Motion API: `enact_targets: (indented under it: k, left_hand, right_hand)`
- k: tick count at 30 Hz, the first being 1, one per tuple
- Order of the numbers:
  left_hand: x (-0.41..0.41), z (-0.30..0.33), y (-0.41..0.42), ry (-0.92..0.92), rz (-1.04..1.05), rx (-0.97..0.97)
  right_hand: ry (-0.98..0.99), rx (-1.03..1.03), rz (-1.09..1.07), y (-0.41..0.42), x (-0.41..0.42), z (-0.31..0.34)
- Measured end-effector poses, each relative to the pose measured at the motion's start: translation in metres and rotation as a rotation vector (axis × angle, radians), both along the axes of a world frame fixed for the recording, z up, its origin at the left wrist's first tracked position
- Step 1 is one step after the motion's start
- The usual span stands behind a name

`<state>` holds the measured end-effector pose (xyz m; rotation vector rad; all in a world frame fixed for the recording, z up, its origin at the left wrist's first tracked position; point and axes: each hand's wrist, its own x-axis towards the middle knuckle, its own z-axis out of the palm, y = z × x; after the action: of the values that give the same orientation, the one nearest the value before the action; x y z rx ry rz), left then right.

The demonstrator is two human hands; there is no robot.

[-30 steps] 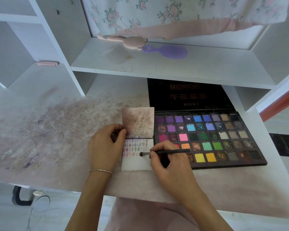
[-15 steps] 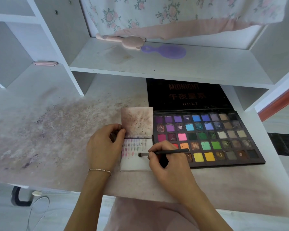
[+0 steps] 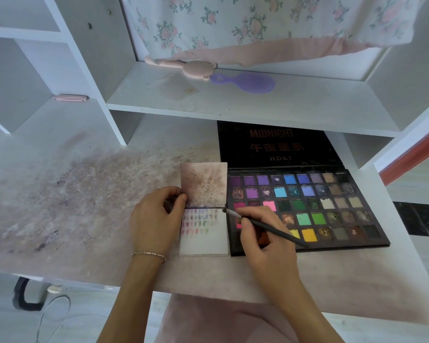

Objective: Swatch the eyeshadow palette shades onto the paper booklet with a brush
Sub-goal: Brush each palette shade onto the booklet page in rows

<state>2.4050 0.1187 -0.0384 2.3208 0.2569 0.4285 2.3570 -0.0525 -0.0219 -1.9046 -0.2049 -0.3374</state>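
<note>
Right hand (image 3: pixel 263 241), fingers curled, pinching brush (image 3: pixel 265 226); tip at booklet's (image 3: pixel 203 240) right edge by the fold. Left hand (image 3: pixel 154 219) gripping booklet's left edge, thumb on raised cover. Booklet flat on desk (image 3: pixel 72 194), touching open palette (image 3: pixel 332 206) just right.

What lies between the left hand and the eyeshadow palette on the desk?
In the head view, the open paper booklet lies between the left hand and the eyeshadow palette, its lower page carrying rows of swatches.
</note>
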Motion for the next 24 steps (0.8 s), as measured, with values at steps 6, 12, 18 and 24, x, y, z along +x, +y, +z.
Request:
enact_targets:
  k: [6,12,18,24]
  left_hand:
    - [0.000,0.001,0.000,-0.001,0.002,-0.011]
    - [0.001,0.000,-0.002,0.001,0.033,-0.025]
    - [0.000,0.002,-0.006,-0.014,0.039,-0.012]
    - [-0.002,0.003,-0.006,0.004,0.034,-0.009]
  right_hand:
    - [-0.012,0.008,-0.122,-0.029,-0.006,0.001]
    - [0.041,-0.010,-0.348,-0.069,-0.006,0.001]
    - [0.066,-0.059,-0.504,-0.102,-0.004,0.005]
    - [0.106,-0.094,-0.580,-0.117,-0.006,0.001]
